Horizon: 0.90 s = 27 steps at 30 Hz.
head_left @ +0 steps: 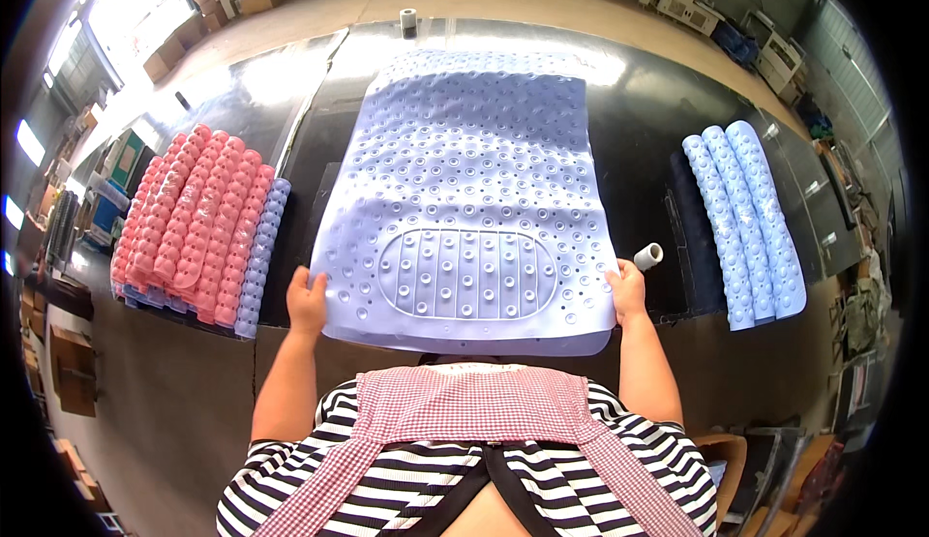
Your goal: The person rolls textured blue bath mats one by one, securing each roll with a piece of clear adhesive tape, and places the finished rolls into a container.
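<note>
A pale blue-violet bath mat [455,198] with rows of suction cups lies lengthwise before me on the black table. An oval grid with cups marks its near end. My left hand [308,300] pinches the left edge close to the near corner, and my right hand [628,287] grips the opposite edge. Both hands are closed, their fingers partly hidden by the mat. The near end is lifted a little and hangs past the table's front edge. Another layer of the same colour shows beneath it.
Folded or rolled pink mats [198,223] are piled at the left beside a blue one [263,256]. Light blue rolled mats [745,223] lie at the right. One white roll [648,256] sits by my right hand, another roll [408,22] at the table's [668,131] far edge.
</note>
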Each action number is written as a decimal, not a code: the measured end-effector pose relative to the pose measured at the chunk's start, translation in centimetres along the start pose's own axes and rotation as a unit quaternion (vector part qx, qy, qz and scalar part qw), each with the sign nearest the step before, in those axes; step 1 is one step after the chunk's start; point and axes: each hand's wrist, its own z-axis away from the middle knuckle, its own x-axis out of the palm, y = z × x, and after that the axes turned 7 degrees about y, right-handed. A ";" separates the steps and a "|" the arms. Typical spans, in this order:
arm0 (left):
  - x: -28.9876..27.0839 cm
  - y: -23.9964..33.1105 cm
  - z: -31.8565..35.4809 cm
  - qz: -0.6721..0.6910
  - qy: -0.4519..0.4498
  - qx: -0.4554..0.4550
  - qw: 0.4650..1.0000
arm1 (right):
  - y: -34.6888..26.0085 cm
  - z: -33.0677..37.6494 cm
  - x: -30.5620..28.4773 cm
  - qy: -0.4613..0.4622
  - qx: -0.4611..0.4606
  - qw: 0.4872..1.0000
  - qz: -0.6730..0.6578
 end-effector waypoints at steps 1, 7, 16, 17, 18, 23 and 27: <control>0.1 -0.6 1.4 0.031 -0.009 -0.073 0.997 | 0.6 0.7 0.1 -0.003 0.018 0.998 -0.056; -0.3 -1.3 0.9 0.067 -0.094 -0.227 0.967 | 1.1 2.2 -1.5 0.016 0.011 0.999 -0.031; -1.2 4.6 8.7 0.376 -0.263 -0.483 0.746 | -2.9 8.6 -4.2 -0.102 0.116 0.978 -0.137; 0.0 5.6 8.2 0.349 -0.282 -0.458 0.767 | -3.0 8.0 -3.9 -0.103 0.119 0.962 -0.223; 1.0 6.3 7.5 0.395 -0.252 -0.439 0.767 | -3.1 7.2 -3.2 -0.076 0.120 0.953 -0.267; 3.0 10.2 5.9 0.504 -0.125 -0.337 0.785 | -6.0 6.0 -1.0 -0.089 0.096 0.953 -0.273; 2.9 8.1 9.5 0.232 -0.166 0.082 0.955 | -4.3 8.0 -1.5 -0.104 0.026 0.974 -0.198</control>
